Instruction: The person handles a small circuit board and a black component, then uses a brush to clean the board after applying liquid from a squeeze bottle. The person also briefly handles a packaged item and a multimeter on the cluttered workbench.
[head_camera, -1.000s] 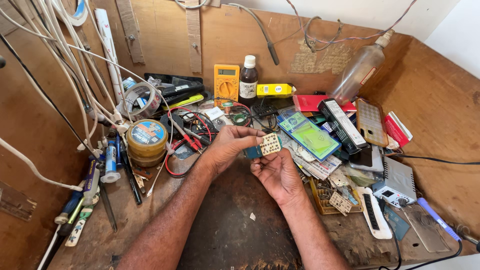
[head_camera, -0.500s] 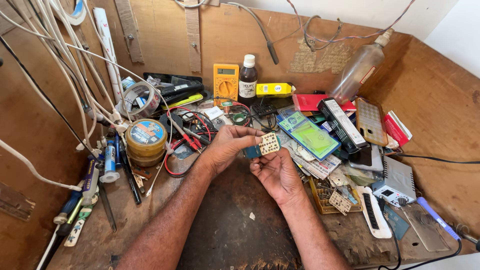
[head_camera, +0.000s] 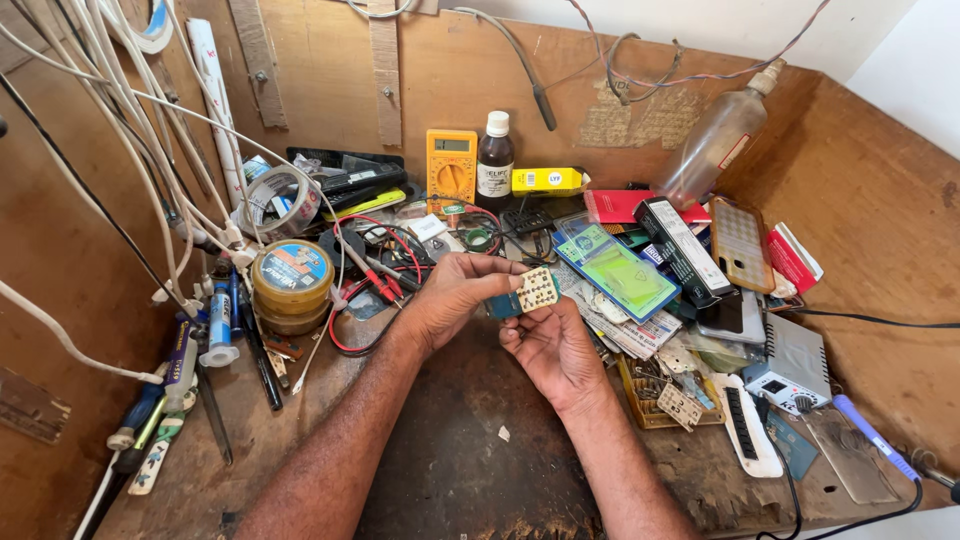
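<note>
Hands (head_camera: 505, 320) pinch small circuit board (head_camera: 537, 290); yellow multimeter (head_camera: 451, 166), round tin (head_camera: 291, 286) nearby.

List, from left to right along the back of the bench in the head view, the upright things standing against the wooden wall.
Yellow multimeter → dark brown bottle with white cap → yellow rectangular box → clear plastic bottle leaning in the corner.
</note>
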